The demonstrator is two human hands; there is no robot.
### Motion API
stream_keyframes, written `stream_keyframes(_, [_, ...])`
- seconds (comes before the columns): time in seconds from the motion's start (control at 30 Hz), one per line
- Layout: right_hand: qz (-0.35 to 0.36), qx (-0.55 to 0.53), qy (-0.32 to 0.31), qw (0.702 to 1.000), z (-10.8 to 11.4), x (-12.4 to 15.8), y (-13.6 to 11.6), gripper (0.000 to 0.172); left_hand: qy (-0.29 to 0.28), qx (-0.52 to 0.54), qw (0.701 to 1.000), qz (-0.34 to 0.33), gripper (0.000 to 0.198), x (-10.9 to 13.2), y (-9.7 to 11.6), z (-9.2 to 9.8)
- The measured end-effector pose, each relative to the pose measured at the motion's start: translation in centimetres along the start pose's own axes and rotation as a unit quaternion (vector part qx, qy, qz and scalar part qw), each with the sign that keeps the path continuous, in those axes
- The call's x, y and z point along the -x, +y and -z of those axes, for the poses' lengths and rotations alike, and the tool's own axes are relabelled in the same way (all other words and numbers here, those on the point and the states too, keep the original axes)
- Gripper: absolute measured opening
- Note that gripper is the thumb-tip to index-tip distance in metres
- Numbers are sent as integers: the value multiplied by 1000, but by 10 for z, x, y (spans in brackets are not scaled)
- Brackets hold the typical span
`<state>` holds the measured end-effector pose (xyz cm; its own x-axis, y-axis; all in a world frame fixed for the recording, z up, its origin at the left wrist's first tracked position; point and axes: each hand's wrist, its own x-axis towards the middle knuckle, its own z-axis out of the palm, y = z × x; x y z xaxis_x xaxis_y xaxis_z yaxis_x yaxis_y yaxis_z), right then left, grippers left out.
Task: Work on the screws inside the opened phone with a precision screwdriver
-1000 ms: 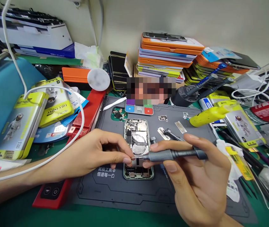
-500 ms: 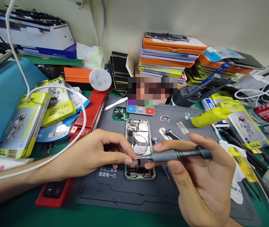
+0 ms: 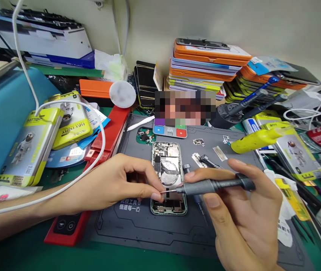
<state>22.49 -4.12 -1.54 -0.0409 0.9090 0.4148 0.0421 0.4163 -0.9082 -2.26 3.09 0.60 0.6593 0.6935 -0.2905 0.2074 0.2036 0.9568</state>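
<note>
My right hand (image 3: pixel 239 210) is closed around the grey handle of a precision screwdriver (image 3: pixel 202 187), held nearly level with its shaft pointing left. The thumb and forefinger of my left hand (image 3: pixel 140 180) pinch the tip end of that shaft; whether a small part sits between them is hidden. Below both hands lies an opened smartphone (image 3: pixel 167 150), its inner parts and round coil showing. A second screwdriver (image 3: pixel 198 205) rests on the mat just right of the phone, partly covered by my right hand.
The grey work mat (image 3: pixel 149 235) carries a razor blade (image 3: pixel 197 160), small metal parts and a multicoloured pad (image 3: pixel 170 131). A yellow bottle (image 3: pixel 251 143) lies at the right. A white cable (image 3: pixel 102 139) crosses over my left forearm. Yellow battery boxes (image 3: pixel 30 150) crowd the left.
The view has shifted slightly, so the scene sits a little farther right. The screwdriver is tilted slightly more, its shaft end lower. Both hands keep their grip on it.
</note>
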Motion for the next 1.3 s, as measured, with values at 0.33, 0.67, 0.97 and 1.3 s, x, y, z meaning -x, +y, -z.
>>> stream_keyframes(0.33, [-49,-7,3,999,0,0,1,49,-2,2,1000,11,4,1,-2,0])
stream_keyframes(0.67, [-74,-10,3,997,2,1,-1,48,-6,21,999,30,6,1,-3,-1])
stream_keyframes(0.97, [-66,-13,-7,998,0,-3,0,48,-8,26,999,19,3,-1,0,1])
stream_keyframes(1.3, [-61,-12,-7,998,1,1,1,51,-6,32,999,30,4,-4,0,1])
